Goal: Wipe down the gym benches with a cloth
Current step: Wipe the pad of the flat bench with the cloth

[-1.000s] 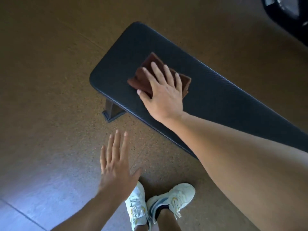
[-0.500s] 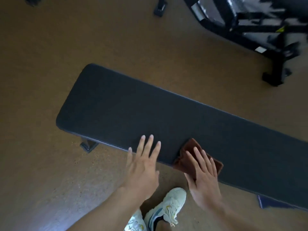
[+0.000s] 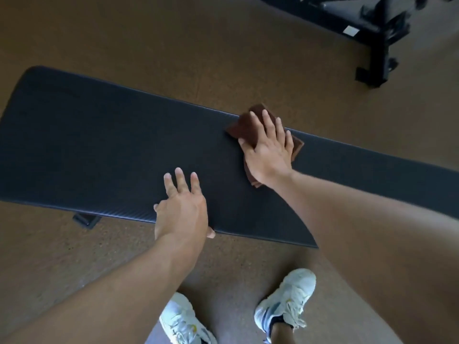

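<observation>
- The right hand (image 3: 269, 151) lies flat, palm down. Its fingers are straight and spread a little, pointing away from the body. It presses on the cloth (image 3: 248, 125).
- The right arm is bare. It comes in from the lower right and is stretched out long.
- The left hand (image 3: 182, 207) is palm down too, with its fingers straight and apart. It rests on the near side of the bench (image 3: 99, 145).
- The left arm is bare. It comes up from the lower left corner.
- The two hands are near each other, but they do not touch.
</observation>
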`<state>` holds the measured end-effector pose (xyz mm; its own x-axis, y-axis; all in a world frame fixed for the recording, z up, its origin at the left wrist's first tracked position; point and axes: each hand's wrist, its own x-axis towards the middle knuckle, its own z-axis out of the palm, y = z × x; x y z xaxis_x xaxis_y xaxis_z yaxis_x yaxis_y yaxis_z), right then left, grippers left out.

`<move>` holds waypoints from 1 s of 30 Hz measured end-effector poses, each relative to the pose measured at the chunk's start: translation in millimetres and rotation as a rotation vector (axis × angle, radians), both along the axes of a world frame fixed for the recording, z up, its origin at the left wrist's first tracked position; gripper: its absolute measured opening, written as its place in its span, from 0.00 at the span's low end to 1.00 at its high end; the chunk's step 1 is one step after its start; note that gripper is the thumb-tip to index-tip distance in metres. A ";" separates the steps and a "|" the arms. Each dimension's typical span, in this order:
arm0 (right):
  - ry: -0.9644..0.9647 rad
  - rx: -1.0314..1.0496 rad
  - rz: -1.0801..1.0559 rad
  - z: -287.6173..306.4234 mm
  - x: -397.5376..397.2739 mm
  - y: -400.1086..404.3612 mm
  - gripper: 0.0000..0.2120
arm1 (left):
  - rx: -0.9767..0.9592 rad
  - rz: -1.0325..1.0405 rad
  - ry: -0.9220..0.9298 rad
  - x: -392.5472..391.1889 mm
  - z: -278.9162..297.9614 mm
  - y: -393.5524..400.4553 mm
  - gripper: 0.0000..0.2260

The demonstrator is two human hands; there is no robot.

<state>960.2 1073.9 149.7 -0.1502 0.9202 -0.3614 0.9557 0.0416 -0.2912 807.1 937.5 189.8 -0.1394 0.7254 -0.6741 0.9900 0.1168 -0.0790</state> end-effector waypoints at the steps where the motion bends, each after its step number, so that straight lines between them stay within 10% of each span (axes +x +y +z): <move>1: -0.013 0.017 0.011 -2.3 -2.0 14.7 0.30 | -0.016 -0.008 0.026 3.0 0.0 4.3 0.60; 14: 0.031 0.044 0.896 3.0 85.6 -126.7 0.33 | -0.046 -0.007 0.151 19.9 9.1 7.9 0.63; 22: -0.003 0.038 0.248 5.4 74.9 35.2 0.28 | 0.052 0.092 0.067 20.5 10.4 -9.1 0.60; 30: -0.035 0.121 0.673 6.9 168.5 -152.4 0.39 | 0.117 -0.069 -0.080 83.1 14.6 -14.2 0.62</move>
<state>1128.8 921.5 156.6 -0.6937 0.6649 -0.2769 0.7192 0.6604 -0.2160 890.3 923.3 204.5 -0.0356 0.8056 -0.5914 0.9986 0.0518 0.0104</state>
